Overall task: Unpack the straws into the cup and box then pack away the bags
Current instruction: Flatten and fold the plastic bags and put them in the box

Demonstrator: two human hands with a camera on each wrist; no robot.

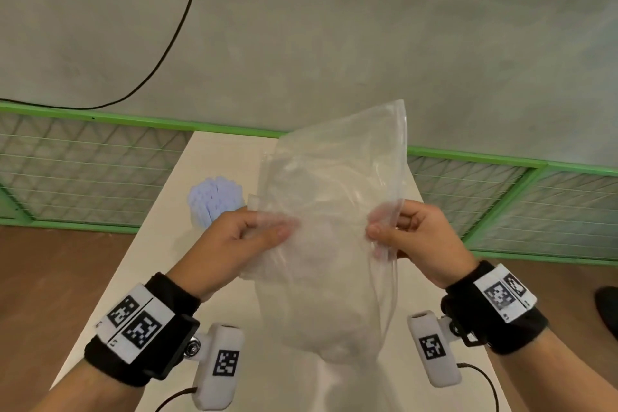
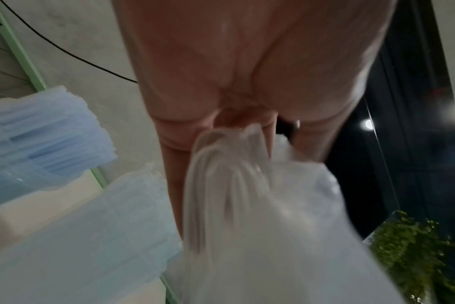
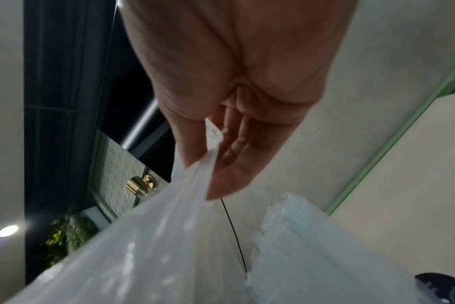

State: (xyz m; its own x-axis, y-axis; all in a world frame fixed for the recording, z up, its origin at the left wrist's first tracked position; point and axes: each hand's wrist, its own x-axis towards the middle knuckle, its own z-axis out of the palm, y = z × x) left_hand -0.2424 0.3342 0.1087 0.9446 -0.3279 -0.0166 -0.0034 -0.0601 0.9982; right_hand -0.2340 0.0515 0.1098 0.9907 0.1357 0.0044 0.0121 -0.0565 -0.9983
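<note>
A clear plastic bag (image 1: 334, 211) hangs in the air above the white table (image 1: 167, 278), stretched between both hands. My left hand (image 1: 254, 234) pinches its left edge, and my right hand (image 1: 388, 227) pinches its right edge along the zip strip. The bag (image 2: 260, 226) fills the left wrist view, bunched at my fingers (image 2: 247, 115). In the right wrist view the bag (image 3: 143, 246) is pinched between thumb and fingers (image 3: 229, 164). A bundle of pale blue straws (image 1: 215, 199) stands upright behind my left hand; straws (image 2: 39, 133) also show in the left wrist view and straws (image 3: 312, 236) in the right.
A green-framed mesh fence (image 1: 83, 160) runs behind the table. A black cable (image 1: 174, 37) crosses the grey floor beyond it. A dark object (image 1: 607, 308) sits at the right edge. Brown floor lies on both sides of the table.
</note>
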